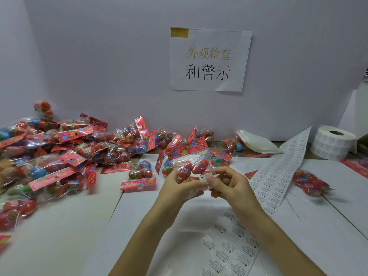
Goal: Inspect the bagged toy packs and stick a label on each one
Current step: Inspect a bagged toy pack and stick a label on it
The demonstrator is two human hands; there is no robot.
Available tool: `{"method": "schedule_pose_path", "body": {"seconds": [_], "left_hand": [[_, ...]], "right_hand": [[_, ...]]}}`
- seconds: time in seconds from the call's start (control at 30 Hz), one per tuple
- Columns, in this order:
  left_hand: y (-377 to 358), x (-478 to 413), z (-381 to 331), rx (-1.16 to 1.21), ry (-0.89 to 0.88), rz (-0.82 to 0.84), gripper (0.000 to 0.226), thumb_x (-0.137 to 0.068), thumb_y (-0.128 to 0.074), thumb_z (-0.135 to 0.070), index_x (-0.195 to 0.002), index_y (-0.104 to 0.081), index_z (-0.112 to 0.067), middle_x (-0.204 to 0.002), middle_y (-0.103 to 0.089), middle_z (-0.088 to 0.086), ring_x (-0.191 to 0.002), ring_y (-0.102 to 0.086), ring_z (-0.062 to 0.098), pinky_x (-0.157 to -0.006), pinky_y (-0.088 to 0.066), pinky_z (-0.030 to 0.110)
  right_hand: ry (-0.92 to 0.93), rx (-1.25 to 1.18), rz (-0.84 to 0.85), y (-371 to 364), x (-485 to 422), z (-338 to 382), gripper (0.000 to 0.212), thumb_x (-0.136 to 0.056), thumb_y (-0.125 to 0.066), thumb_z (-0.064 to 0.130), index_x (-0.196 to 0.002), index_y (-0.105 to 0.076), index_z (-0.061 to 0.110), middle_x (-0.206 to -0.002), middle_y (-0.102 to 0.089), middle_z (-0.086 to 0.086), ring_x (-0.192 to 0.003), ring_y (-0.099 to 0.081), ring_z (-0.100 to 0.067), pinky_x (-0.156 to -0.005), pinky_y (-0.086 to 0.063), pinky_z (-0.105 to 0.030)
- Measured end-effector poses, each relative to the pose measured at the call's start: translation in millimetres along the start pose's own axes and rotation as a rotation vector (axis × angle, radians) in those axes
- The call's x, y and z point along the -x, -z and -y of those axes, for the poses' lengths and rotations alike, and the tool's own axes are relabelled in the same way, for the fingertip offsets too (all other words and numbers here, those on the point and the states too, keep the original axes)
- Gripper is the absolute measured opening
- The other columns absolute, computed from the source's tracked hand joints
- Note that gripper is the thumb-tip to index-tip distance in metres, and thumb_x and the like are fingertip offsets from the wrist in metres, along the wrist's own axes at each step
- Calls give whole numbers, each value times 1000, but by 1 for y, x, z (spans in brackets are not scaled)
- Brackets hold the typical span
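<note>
Two hands pinch one toy pack, one label.

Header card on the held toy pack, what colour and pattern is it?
The header card is pinkish red with blue and green flowers; head view shows it.

Both bare forearms come up from the near edge of the table and angle toward each other, so the hands meet above its middle. The left hand curls its fingers round the lower end of a toy pack, thumb on top. The right hand, just beside it, has its fingers bent, thumb and forefinger pinching a small white label at the pack.
</note>
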State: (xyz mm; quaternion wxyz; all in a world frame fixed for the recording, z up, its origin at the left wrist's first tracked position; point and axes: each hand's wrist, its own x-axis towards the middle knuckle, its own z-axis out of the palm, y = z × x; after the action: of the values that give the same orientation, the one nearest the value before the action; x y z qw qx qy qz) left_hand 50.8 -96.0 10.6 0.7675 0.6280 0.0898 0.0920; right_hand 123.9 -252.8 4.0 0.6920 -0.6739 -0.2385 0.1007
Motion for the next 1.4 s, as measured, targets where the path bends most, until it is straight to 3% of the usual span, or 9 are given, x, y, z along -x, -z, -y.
{"method": "schedule_pose_path", "body": {"seconds": [0.2, 0.37, 0.6, 0.73, 0.9, 1.03, 1.17, 1.27, 1.4], "left_hand": [[2, 1, 0, 90, 39, 20, 58, -68, -83, -20, -121, -64, -7, -106, -76, 13, -97, -75, 25, -77, -59, 25], [1, 0, 1, 138, 111, 4, 58, -73, -81, -22, -127, -60, -15, -107, -77, 5, -96, -75, 15, -73, -57, 24], [3, -1, 1, 171, 102, -54, 62, -81, -76, -33, -133, -59, -3, -102, -75, 9, -89, -75, 15, -78, -53, 24], [1, 0, 2, 151, 108, -103, 64, -79, -78, -38, -133, -59, -11, -98, -76, 7, -88, -71, 16, -78, -48, 30], [5, 0, -1, 106, 96, -94, 72, -66, -83, -39, -131, -59, -21, -106, -77, 10, -96, -71, 23, -78, -50, 29], [0, 4, 1, -7, 86, 12, 65, -65, -85, -41, -123, -66, -18, -102, -77, 12, -85, -70, 17, -71, -50, 26], [-3, 1, 4, 19, 95, -110, 81, -58, -86, -41, -132, -59, -19, -115, -74, 11, -104, -70, 22, -87, -51, 35], [1, -2, -1, 70, 71, -156, 80, -57, -85, -36, -131, -58, -24, -104, -75, 1, -100, -68, 16, -79, -54, 27], [1, -3, 1, -30, 34, -162, 72, -68, -89, -24, -129, -53, -34, -102, -73, -6, -98, -70, 14, -71, -55, 26]], "right_hand": [[10, -80, 60, 0, 1, 2, 39, -79, -75, 32, -111, -67, 11, -84, -75, -15, -73, -72, -26, -71, -60, -29], [-4, -84, 75, 3, -1, 0, 19, -94, -67, 6, -112, -66, 10, -84, -74, -16, -71, -69, -25, -71, -58, -28], [31, 143, 72, 0, 0, -1, 21, -91, -74, 21, -109, -64, 22, -82, -76, -4, -77, -73, -20, -71, -60, -27], [23, 123, 40, 4, -3, 1, 16, -90, -72, 35, -96, -71, 20, -81, -74, -3, -75, -71, -18, -70, -58, -28], [-50, -97, -77, 24, -13, 9, 51, -76, -69, 53, -119, -64, 24, -106, -73, -4, -81, -71, -21, -70, -55, -31], [-82, -112, -53, 40, -16, 14, 43, -85, -67, 45, -125, -63, 29, -110, -74, -1, -87, -73, -19, -74, -53, -32], [-76, -36, -5, 45, -17, 11, 24, -88, -71, 20, -111, -70, 11, -90, -76, -11, -75, -70, -23, -66, -55, -27], [-105, -46, 10, 43, -18, 7, 13, -92, -66, 3, -105, -69, 4, -81, -75, -12, -71, -71, -25, -62, -55, -24], [-114, -23, 65, 38, -16, 5, 18, -91, -70, 16, -108, -68, 11, -89, -75, -9, -75, -74, -28, -62, -56, -27]]}}
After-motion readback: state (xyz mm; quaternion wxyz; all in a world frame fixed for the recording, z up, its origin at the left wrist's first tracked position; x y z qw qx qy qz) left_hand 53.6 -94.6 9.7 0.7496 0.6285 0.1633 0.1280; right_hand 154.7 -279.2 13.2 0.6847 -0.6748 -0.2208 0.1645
